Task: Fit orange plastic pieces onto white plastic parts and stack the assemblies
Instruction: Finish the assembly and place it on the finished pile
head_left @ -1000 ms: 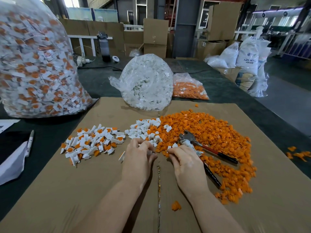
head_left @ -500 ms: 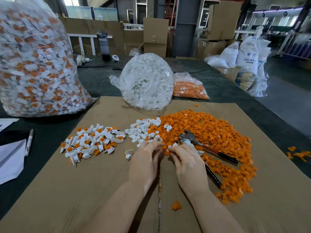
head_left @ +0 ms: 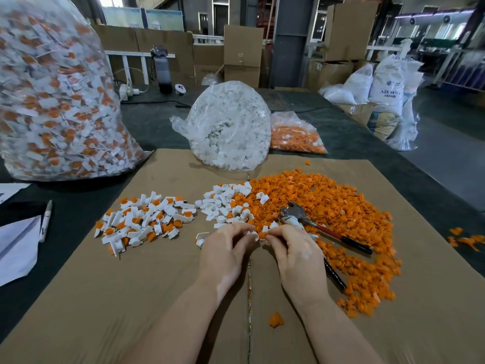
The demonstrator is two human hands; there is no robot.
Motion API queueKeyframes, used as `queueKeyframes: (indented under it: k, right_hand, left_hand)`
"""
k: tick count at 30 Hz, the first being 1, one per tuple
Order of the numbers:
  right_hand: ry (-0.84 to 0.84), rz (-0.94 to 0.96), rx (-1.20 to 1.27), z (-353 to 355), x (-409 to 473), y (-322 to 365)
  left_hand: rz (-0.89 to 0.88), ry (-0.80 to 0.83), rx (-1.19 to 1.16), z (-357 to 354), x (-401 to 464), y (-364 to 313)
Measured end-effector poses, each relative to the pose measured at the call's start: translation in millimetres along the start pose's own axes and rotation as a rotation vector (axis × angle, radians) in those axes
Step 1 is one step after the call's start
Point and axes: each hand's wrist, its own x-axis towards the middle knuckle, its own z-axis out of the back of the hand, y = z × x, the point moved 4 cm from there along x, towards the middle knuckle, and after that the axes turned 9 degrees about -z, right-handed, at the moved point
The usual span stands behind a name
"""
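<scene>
Assembly in progress: left hand (head_left: 225, 248) and right hand (head_left: 296, 254) pinch, apparently, a white part (head_left: 254, 235) and orange piece (head_left: 263, 235) together over the cardboard (head_left: 131, 298); modest finished pile (head_left: 143, 219) at left; large orange heap (head_left: 328, 206) and small white heap (head_left: 225, 200) remain.

A dark green table (head_left: 162, 127) carries a flat brown cardboard sheet (head_left: 131, 298). Beside the sheet lie a clear plastic bag of assembled orange-and-white parts (head_left: 52, 101), white papers (head_left: 15, 245) and a marker pen (head_left: 46, 220).
</scene>
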Motion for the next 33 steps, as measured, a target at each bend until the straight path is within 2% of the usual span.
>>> queueKeyframes:
  k: [4,12,17,25,33]
  right_hand:
    - [0.053,0.003,-0.017,-2.9,-0.7,1.1]
    - [0.018,0.072,-0.099,-5.8,-1.1,2.8]
    - [0.034,0.134,-0.125,-8.9,-1.8,5.4]
    - [0.119,0.015,0.075,-4.6,-0.8,0.9]
    - [0.144,0.063,0.094,-3.3,0.9,4.8]
  left_hand:
    - [-0.004,0.035,-0.039,0.7,-1.2,0.0]
    - [0.136,0.043,-0.359,0.9,-4.3,0.1]
    - [0.126,0.074,-0.331,-1.2,-5.5,-0.2]
    - [0.149,-0.001,-0.396,4.0,-3.0,3.9]
    - [0.156,0.010,-0.449,4.1,-3.7,2.5]
